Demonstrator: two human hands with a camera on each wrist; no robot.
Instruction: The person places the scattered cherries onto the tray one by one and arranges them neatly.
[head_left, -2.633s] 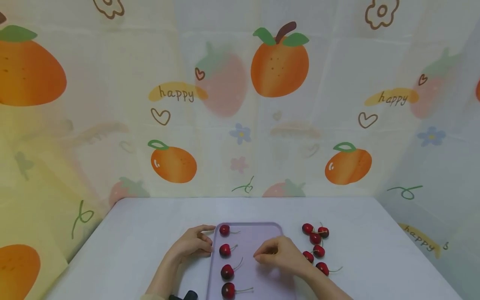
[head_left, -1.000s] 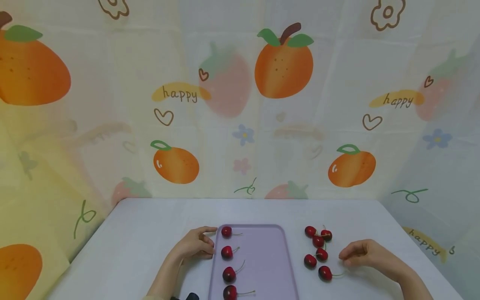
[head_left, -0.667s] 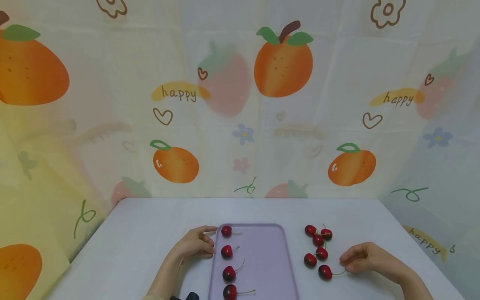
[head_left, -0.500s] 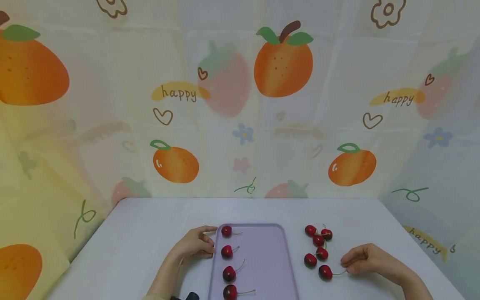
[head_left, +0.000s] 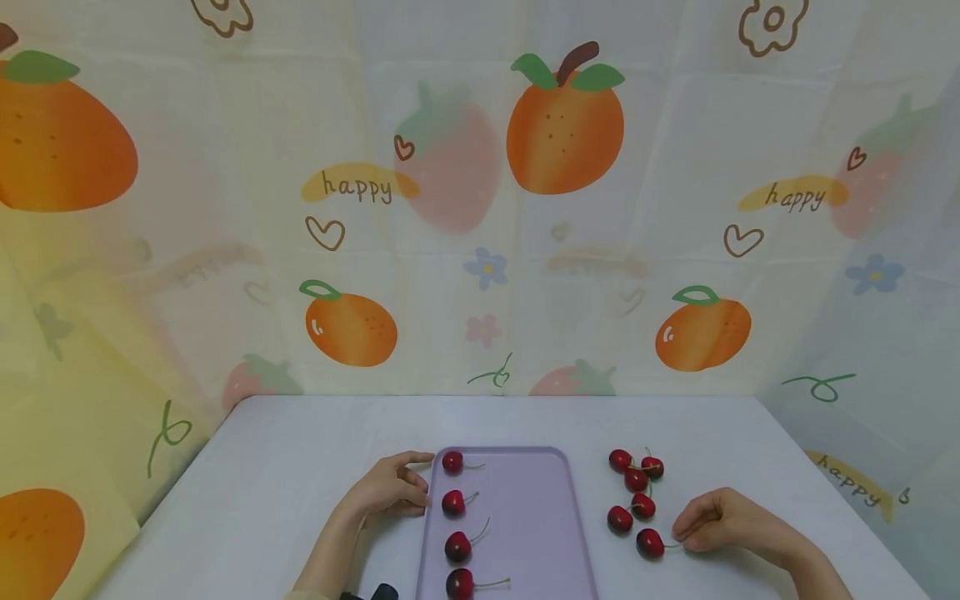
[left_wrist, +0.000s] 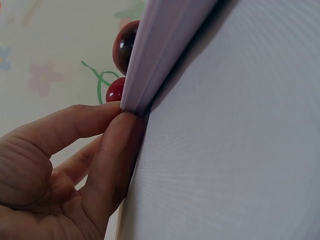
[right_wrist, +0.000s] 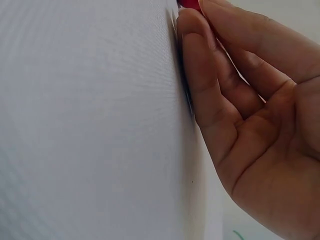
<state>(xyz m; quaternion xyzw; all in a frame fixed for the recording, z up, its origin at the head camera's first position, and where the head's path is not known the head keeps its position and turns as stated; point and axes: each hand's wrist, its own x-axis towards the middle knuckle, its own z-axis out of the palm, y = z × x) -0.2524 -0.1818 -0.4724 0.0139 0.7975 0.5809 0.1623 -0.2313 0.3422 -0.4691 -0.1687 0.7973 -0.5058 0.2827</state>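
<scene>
On the left of the lilac tray (head_left: pixel 525 508), several dark red cherries with stems stand in a column, such as the top cherry (head_left: pixel 452 462). My left hand (head_left: pixel 390 487) rests against the tray's left side, forefinger at the far corner and thumb nearer me; the left wrist view shows these fingertips at the rim (left_wrist: pixel 150 55). Right of the tray, my right hand (head_left: pixel 723 525) pinches the green stem of the nearest loose cherry (head_left: pixel 650 543) between thumb and forefinger. That cherry lies on the table; only a red sliver of cherry (right_wrist: pixel 190 3) shows in the right wrist view.
Several other loose cherries (head_left: pixel 636 480) lie close together beyond the right hand, some with crossing stems. The white table (head_left: pixel 300 433) ends at a fruit-patterned cloth backdrop (head_left: pixel 555 250). A small black object (head_left: pixel 384 592) sits by my left forearm.
My right hand left the tray for the loose cherries, lowered to the nearest one's stem, and has slid slightly left along it. The left hand stays at the tray.
</scene>
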